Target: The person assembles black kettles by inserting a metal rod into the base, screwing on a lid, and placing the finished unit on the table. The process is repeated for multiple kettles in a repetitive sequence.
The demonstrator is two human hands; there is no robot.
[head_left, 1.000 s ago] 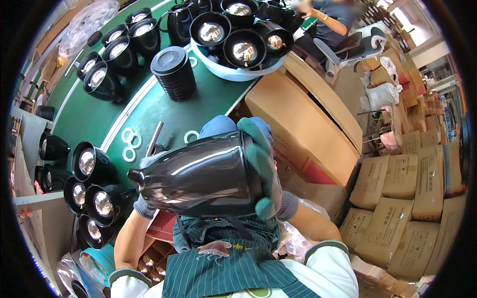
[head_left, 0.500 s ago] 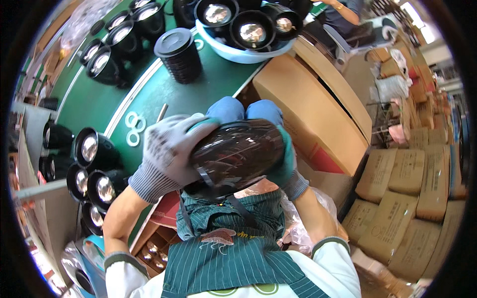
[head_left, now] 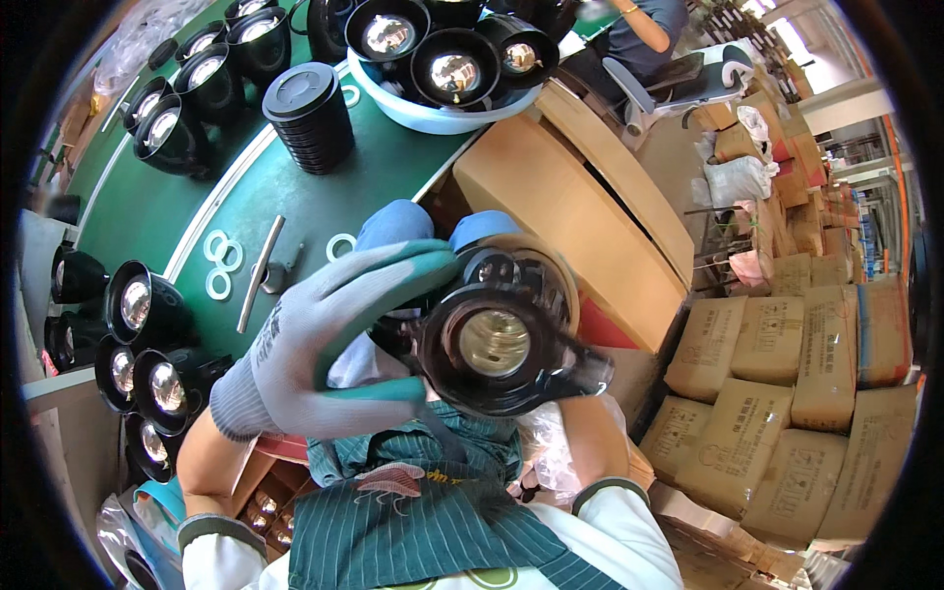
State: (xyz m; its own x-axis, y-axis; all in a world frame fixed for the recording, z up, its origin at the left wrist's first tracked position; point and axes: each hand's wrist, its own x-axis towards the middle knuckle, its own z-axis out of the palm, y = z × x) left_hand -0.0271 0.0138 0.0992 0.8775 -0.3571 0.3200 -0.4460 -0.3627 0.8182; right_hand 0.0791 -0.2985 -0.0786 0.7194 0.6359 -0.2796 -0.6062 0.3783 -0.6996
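A glossy black thermos jug (head_left: 447,344) is tilted above my lap, its round mouth with a silvery inside turned up toward me. A dark handle or spout part sticks out on its right, smeared by motion. My left hand (head_left: 329,344), in a grey glove with green fingertips, is beside the jug's left side. Its fingers and thumb are spread wide, near or lightly touching the jug. My right forearm (head_left: 596,438) runs up behind the jug, which hides the hand that supports it. A metal rod (head_left: 261,275) and several white rings (head_left: 218,285) lie on the green table.
A stack of black lids (head_left: 310,133) stands on the table near a pale blue basin (head_left: 423,120) of black jugs. More jugs (head_left: 162,388) line the left. A large open carton (head_left: 560,206) is ahead right, with stacked cartons (head_left: 737,442) farther right. Another person (head_left: 644,29) sits beyond.
The jug has turned from lying sideways to showing me its mouth. My left fingers have spread away from its body. My right hand has gone out of sight behind it.
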